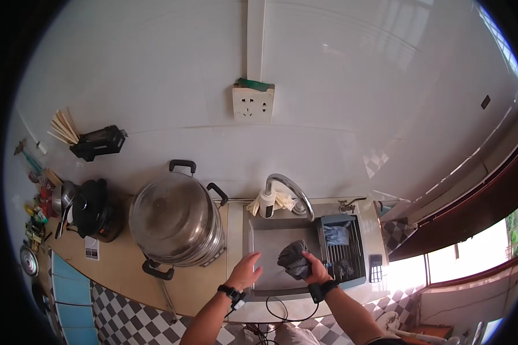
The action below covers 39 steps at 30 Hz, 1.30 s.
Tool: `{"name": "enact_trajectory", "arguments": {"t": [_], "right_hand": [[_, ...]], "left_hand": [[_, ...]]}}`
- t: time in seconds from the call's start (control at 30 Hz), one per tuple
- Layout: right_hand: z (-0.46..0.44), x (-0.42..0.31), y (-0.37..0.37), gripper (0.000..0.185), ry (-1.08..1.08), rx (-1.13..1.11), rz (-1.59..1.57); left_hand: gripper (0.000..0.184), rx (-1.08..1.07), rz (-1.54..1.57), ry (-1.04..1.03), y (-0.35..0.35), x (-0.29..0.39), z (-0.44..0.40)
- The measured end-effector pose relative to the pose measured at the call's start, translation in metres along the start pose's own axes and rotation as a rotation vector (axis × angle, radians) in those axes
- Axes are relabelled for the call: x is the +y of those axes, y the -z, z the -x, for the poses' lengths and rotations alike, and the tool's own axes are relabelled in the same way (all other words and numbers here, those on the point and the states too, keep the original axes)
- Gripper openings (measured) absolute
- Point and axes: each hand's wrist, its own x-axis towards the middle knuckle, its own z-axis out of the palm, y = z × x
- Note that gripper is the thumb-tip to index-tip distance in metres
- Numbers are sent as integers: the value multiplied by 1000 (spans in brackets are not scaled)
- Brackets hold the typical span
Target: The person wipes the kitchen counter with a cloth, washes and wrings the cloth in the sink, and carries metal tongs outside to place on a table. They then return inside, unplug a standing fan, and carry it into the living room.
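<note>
My right hand (315, 269) grips a bunched dark grey cloth (294, 260) above the right part of the sink basin (282, 232). Over the basin's left edge is my left hand (246, 271), its fingers apart and holding nothing. A curved metal faucet (292, 186) arches over the back of the sink. On the sink's right side sits a grey drain rack (360, 248) with a blue cloth (335, 234) and a dark scrubber (345, 268) in it. Both wrists wear black bands.
A large steel steamer pot (175, 218) with black handles stands left of the sink. Farther left is a black cooker (98, 210). A white bottle (267, 203) stands behind the basin, and a phone-like object (375, 268) lies at the right. Cables hang at the counter's front.
</note>
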Motion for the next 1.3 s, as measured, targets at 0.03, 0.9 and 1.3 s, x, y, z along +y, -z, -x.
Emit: {"name": "enact_trajectory", "arguments": {"t": [0.03, 0.9, 1.3], "right_hand": [[-6, -1, 14, 51, -12, 60, 83], [-74, 18, 157, 33, 341, 213, 308], [-62, 1, 132, 26, 380, 389, 71]], "left_hand": [[60, -6, -46, -43, -10, 0, -35], [36, 41, 501, 478, -203, -53, -96], [49, -195, 427, 671, -250, -67, -91]]}}
